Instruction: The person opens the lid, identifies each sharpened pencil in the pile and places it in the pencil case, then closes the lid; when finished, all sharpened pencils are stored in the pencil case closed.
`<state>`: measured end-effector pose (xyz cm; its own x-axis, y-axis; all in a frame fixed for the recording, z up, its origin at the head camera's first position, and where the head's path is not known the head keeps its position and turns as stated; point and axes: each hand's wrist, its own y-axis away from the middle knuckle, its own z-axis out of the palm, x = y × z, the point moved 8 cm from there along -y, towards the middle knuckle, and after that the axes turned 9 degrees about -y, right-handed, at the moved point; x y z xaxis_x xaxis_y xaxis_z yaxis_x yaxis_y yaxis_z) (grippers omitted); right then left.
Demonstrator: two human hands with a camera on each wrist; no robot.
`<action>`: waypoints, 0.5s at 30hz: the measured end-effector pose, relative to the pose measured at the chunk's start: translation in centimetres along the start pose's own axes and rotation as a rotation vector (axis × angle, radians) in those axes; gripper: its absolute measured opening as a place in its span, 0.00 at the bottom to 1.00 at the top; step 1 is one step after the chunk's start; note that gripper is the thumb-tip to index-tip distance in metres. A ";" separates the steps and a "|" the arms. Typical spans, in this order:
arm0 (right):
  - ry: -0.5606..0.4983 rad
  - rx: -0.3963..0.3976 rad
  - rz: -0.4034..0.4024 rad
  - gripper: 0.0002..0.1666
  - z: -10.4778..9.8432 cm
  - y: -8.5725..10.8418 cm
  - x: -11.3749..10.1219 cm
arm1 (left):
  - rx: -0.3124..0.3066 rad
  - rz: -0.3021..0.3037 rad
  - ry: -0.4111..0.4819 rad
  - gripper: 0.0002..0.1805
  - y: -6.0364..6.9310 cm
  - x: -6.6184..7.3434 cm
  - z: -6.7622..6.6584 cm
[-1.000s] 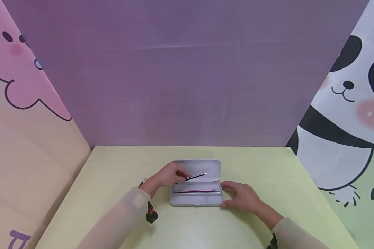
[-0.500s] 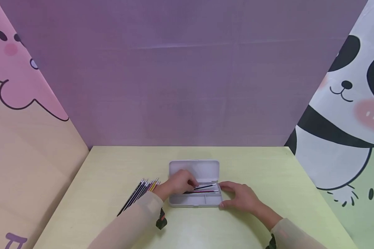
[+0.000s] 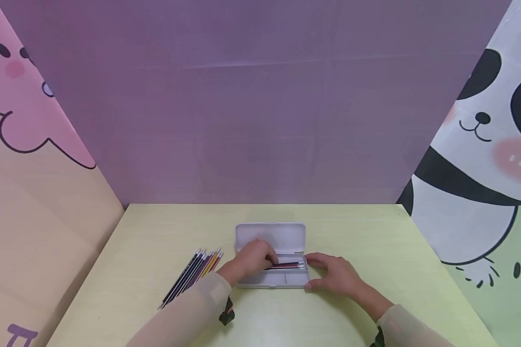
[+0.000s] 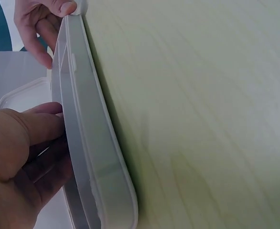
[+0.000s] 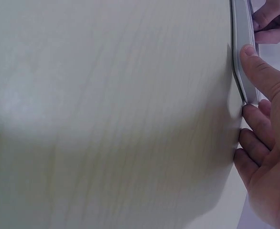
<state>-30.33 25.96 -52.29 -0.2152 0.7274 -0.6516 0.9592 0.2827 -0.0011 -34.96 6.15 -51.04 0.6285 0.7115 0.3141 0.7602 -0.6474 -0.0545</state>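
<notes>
Both hands are at work on the grey pencil case point(image 3: 297, 278) – it sits mid-tabletop, between the left and right edges, its lid point(image 3: 271, 231) flipped back toward the far edge. Left hand point(image 3: 253, 256) reaches right down into the tray, fingers bent, thumb and fingertips close together at the pencils point(image 3: 293, 266); the tips are hidden, so whether they pinch one I cannot tell. Those pencils, dark and reddish, lie along the long far compartment, pale ends toward the tabletop's right edge. Over on the other side, the right hand point(image 3: 336, 274) holds the case by its right end, gap between thumb and fingers wide – thumb at the near corner, index finger round at the far one. Left of the case lies a bundle of pencils point(image 3: 192, 272), mostly dark with red and yellow among them, slanting on the tabletop point(image 3: 351, 229), white ends toward the far edge, points toward the near left corner. Behind it all, a purple backdrop point(image 3: 260, 120) rises at the far edge.
</notes>
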 end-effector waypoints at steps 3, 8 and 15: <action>-0.003 0.001 0.004 0.47 0.0 0.0 0.0 | -0.001 0.017 -0.045 0.09 0.1 0.2 0.0; -0.010 -0.004 0.003 0.47 0.1 0.1 -0.1 | -0.031 0.034 -0.073 0.08 0.4 0.3 0.2; -0.014 0.000 -0.003 0.47 0.0 0.1 -0.2 | -0.030 0.042 -0.074 0.09 1.1 0.0 0.3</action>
<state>-30.18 25.90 -52.16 -0.2151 0.7179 -0.6621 0.9586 0.2847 -0.0027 -34.14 5.51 -51.37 0.6709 0.7011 0.2417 0.7284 -0.6842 -0.0371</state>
